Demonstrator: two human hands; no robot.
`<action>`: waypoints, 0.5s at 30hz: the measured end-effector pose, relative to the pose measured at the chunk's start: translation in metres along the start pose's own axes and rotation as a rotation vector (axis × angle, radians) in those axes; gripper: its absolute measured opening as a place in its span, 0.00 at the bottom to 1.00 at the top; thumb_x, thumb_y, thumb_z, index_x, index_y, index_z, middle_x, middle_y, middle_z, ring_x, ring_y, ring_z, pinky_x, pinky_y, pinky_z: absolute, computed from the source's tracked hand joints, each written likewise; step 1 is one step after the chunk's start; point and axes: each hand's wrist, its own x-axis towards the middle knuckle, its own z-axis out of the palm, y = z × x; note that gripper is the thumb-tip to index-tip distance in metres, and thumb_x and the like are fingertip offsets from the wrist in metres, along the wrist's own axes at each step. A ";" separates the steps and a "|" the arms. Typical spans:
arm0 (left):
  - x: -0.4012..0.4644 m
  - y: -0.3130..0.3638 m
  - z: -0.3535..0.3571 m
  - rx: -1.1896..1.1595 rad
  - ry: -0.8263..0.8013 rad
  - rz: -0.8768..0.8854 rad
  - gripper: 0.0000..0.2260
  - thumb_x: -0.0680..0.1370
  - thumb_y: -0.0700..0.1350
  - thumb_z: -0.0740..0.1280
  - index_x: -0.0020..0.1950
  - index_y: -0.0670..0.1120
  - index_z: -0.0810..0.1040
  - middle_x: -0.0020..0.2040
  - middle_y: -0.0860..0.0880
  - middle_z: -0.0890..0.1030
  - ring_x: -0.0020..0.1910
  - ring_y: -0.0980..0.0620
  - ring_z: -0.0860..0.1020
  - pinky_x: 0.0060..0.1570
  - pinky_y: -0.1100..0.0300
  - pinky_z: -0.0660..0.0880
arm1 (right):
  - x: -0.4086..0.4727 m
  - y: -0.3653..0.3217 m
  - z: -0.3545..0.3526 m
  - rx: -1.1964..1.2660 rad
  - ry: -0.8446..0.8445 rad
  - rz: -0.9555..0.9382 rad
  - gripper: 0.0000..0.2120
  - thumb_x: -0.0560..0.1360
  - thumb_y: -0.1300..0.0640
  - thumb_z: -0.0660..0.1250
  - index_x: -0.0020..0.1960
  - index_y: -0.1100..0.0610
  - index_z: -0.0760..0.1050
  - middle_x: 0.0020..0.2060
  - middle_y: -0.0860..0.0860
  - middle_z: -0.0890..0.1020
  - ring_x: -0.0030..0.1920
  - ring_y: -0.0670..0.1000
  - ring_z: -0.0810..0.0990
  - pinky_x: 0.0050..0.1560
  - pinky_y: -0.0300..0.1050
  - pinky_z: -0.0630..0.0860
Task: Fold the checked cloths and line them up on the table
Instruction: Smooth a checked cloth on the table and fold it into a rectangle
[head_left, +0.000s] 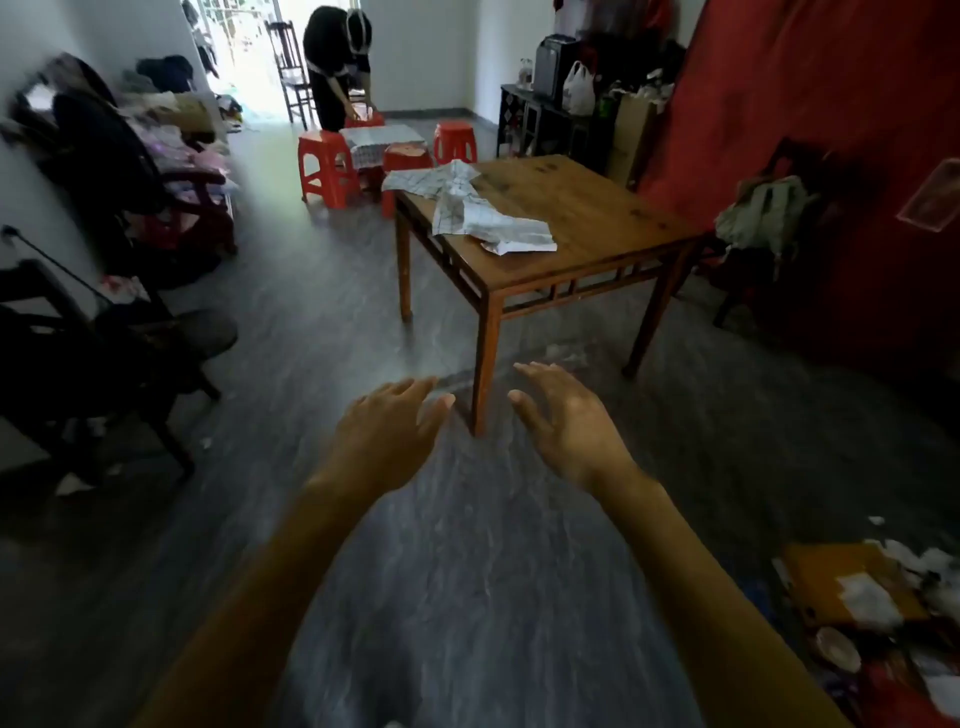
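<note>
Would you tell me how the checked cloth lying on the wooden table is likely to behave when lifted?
The checked cloth lies crumpled and creased, so it is probably floppy and light. One end droops over the table edge, so it would likely sag rather than hold shape.

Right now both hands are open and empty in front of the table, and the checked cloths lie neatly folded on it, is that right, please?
Not quite. The head view shows the cloths lying crumpled and unfolded in a loose heap on the table, one hanging over its far edge. The rest holds: the left hand and right hand are open and empty, short of the table.
</note>
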 end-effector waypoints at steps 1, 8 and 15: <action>0.006 -0.014 -0.004 -0.006 0.007 -0.023 0.23 0.82 0.58 0.49 0.73 0.49 0.65 0.70 0.48 0.71 0.68 0.49 0.70 0.67 0.51 0.65 | 0.011 -0.008 0.008 0.019 -0.012 -0.005 0.23 0.82 0.43 0.55 0.74 0.50 0.63 0.74 0.50 0.66 0.75 0.49 0.59 0.73 0.44 0.54; 0.056 -0.105 -0.023 0.059 0.033 -0.142 0.27 0.81 0.62 0.48 0.74 0.49 0.63 0.71 0.47 0.70 0.69 0.48 0.69 0.66 0.51 0.65 | 0.089 -0.057 0.091 0.128 -0.158 -0.070 0.24 0.81 0.42 0.56 0.73 0.52 0.66 0.70 0.51 0.71 0.70 0.50 0.68 0.71 0.52 0.66; 0.097 -0.147 -0.025 0.066 0.056 -0.228 0.25 0.82 0.59 0.49 0.75 0.48 0.62 0.72 0.46 0.68 0.70 0.48 0.67 0.68 0.51 0.62 | 0.171 -0.071 0.132 0.116 -0.178 -0.145 0.23 0.80 0.46 0.59 0.72 0.55 0.67 0.70 0.53 0.72 0.69 0.52 0.70 0.69 0.48 0.68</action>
